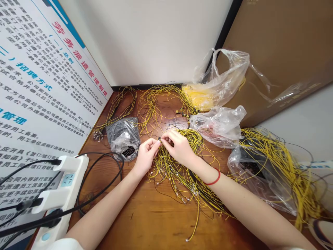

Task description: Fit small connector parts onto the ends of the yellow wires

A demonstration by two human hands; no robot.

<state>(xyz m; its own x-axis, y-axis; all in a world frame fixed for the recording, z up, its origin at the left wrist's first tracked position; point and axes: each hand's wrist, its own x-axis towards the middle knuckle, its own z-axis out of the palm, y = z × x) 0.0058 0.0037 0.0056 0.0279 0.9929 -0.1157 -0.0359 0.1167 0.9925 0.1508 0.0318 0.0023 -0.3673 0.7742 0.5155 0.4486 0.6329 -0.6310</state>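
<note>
Over the table (pixel 145 222), the left hand (pixel 146 155) pinches a tiny black bit (pixel 159 138), likely light and hard; hold its sides. What the right hand (pixel 179 147) grips, I can't tell.

Here on my head rides the camera, looking forward and down, close over the table (pixel 153 217), catching my left hand (pixel 146 152) and right hand (pixel 179 146) mid-view, the table's far edge along the white wall (pixel 153 41) beyond them!
</note>
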